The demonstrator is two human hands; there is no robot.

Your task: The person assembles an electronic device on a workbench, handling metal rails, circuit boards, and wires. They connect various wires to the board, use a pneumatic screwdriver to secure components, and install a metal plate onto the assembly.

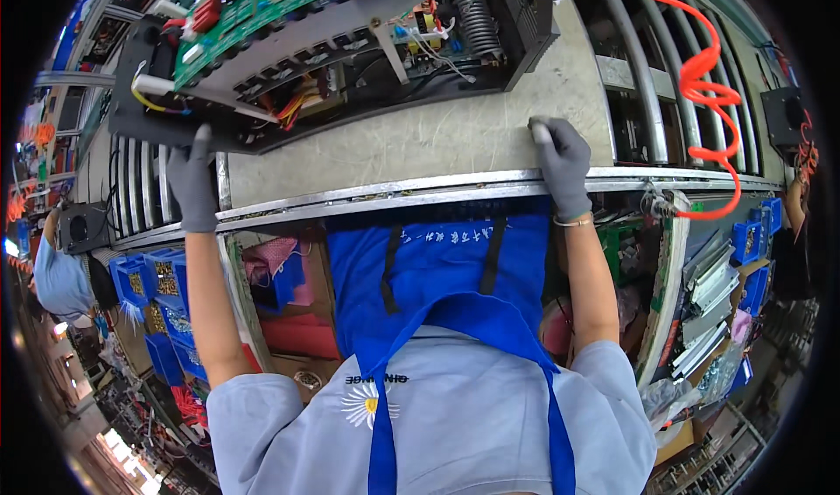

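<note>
A black metal chassis (350, 127) lies slantwise on the pale work board, its inside exposed. Within it sit a green circuit board (262, 18), a grey metal plate, coloured wires and a dark coiled spring-like part (475, 18). At its near left corner is my left hand (191, 184) in a grey glove, thumb over the chassis edge and the other fingers partly hidden. My right hand (564, 164), also gloved in grey, is closed above the board's near right part, away from the chassis. Whatever its curled fingers may hold is hidden.
The pale board (490, 149) rests on a metal-railed roller line (643, 84). A red coiled air hose (704, 92) hangs at the right. Blue bins of small parts (166, 276) stand lower left; metal strips (707, 298) lie lower right. Another person (66, 272) is at far left.
</note>
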